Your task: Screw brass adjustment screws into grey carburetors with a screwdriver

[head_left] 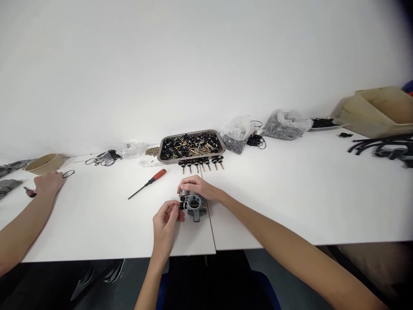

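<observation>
- Bare forearms (290, 241) are nearest the camera, one on each side of the grey metal body (195, 211), which sits on the white table (274, 202)
- Right hand (200, 187) curls over the back of the body, probably to keep it from turning
- Left hand (165, 219) narrows to a pinch at the body's left side, on a black fitting (183, 206), seemingly for fine control (the fingertips partly hide it)
- Beyond the body, a row of fittings (201, 163) with brass-coloured stems lies along a metal tray (219, 132), likely set there for easy picking; the tray holds a jumble of similar-looking parts
- Left of the body and slightly beyond it, a red-handled screwdriver (158, 175) lies apart from both hands, perhaps to stay reachable without crowding them
- Beyond the body to the right, two clear plastic bags (236, 135) (287, 125) of small grey parts rest near the wall (193, 64), presumably leaving working room
- Far left of the body, a co-worker's hand (49, 182) is beside a black ring (69, 174); whether it grips anything, I cannot tell
</observation>
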Tool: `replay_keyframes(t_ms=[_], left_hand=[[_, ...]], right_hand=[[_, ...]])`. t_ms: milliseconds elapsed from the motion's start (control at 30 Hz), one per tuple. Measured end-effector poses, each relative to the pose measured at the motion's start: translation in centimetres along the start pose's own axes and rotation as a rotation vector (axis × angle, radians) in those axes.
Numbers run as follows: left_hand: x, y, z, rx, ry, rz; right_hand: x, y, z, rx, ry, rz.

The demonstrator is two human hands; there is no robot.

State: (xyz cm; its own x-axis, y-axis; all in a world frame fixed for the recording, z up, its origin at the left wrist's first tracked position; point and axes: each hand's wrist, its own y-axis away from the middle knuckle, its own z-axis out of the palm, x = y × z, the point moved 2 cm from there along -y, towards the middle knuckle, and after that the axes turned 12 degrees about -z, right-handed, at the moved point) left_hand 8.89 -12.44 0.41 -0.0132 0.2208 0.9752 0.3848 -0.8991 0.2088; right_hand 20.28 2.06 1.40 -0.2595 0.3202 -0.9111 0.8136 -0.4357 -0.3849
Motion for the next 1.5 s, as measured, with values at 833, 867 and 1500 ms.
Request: replay_keyframes(t_ms=[833,867,1500], left_hand=[[-0.16,-0.04,0.23,0.055,-0.098,0.008],[-0.18,-0.06,0.24,0.053,-0.095,0.009],[-0.2,-0.3,0.36,0.053,-0.123,0.008]], right_hand=[[0.0,-0.03,0.04,-0.003,-0.012,0.019],[0.01,-0.04,0.03,-0.004,-0.011,0.019],[-0.12,-0.02,-0.02,-0.012,-0.012,0.031]])
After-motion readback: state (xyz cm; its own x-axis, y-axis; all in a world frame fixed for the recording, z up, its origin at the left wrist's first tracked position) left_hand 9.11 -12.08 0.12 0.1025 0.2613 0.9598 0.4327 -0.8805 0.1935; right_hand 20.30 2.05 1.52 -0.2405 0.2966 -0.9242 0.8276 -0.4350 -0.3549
